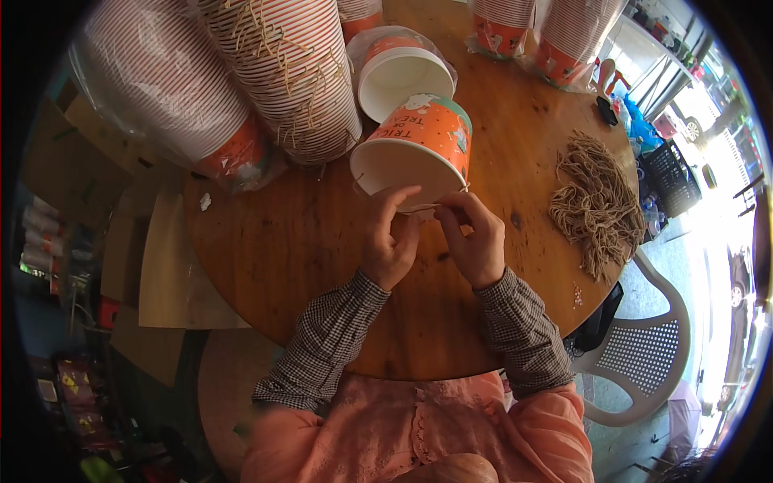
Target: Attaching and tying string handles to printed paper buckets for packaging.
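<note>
An orange paper bucket [427, 133] with a printed pattern and white inside lies tilted on the wooden table, its mouth toward me. A thin piece of twine [423, 208] runs across near the lower edge of its rim. My right hand [475, 235] pinches the twine between thumb and forefinger, by the right side of the rim. My left hand [390, 240] is at the lower left of the rim, forefinger stretched out and thumb apart from it. The twine's left end passes toward that hand; its other fingers are partly hidden.
Behind the bucket lies another paper bucket [407, 84] in clear plastic. Tall nested bucket stacks [282, 76] stand at the left, one with twine handles. A heap of twine [596, 205] lies on the right of the table [266, 233]. A plastic chair [640, 354] stands at the right.
</note>
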`<state>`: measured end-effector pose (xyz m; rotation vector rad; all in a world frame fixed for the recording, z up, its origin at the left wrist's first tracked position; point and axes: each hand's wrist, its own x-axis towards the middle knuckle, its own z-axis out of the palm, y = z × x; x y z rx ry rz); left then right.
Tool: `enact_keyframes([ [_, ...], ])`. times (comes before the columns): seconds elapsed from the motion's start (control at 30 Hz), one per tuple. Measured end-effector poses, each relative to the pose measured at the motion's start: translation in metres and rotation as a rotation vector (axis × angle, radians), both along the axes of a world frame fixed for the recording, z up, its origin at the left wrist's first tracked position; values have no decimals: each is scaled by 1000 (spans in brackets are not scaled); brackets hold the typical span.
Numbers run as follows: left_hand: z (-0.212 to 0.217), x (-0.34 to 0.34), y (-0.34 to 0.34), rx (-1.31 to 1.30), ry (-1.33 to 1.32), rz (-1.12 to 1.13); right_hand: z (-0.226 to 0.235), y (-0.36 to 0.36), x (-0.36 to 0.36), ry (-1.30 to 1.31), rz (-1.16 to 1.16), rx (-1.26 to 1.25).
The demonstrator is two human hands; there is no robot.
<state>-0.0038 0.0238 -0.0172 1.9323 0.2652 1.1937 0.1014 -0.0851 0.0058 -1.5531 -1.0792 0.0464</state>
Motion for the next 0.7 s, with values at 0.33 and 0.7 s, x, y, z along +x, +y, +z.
enact_keyframes([
  [0.33,-6,8,-26,-194,237,-179,8,-4,-2,210,44,47],
  [0.7,-5,-7,-3,-651,34,-611,16,-9,-14,713,528,165],
])
